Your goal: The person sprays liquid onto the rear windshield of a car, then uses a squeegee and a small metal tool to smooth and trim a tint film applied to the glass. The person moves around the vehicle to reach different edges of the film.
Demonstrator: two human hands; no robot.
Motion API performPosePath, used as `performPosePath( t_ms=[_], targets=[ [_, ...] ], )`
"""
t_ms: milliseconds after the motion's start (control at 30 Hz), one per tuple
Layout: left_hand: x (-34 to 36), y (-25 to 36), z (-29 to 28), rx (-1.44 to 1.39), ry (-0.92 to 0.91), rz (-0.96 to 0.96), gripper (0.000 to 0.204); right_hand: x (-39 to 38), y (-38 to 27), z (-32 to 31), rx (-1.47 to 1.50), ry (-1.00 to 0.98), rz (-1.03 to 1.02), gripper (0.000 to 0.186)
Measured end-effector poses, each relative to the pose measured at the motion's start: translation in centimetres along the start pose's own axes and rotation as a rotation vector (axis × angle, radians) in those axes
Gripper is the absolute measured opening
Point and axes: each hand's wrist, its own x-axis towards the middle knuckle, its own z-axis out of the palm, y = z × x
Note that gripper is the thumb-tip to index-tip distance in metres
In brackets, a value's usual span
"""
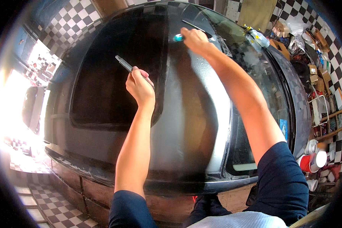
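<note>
My left hand [139, 84] is closed around a slim grey bar-shaped tool [124, 62], which points up and to the left over the dark glass panel [102, 87] of a car roof. Farther off and to the right, my right hand [195, 41] grips a tool with a teal end [178, 37] that sticks out on its left. A thin dark bar [193, 26] with a pale edge shows just beyond that hand; whether it joins the tool I cannot tell. Water drops dot the glossy roof [201, 72] beneath the right hand.
The car's windscreen [254, 72] slopes away on the right, with a yellow-topped spray bottle [259, 38] at its far side. Shelving with boxes and clutter [319, 81] lines the right wall. Pots, one red and white [306, 162], stand near the car. Bright light enters at left.
</note>
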Motion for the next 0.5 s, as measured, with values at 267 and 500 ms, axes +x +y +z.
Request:
performPosePath(
  t_ms=[267,500],
  targets=[
    [0.0,-0.3,-0.1,0.066,-0.019,0.03,0.037,1.9,4.8,-1.1,-0.03,0.018,0.079,0.039],
    [0.4,-0.7,-0.5,0.129,-0.002,0.08,0.041,2.8,4.3,-1.4,0.145,0.104,-0.121,0.046]
  ],
)
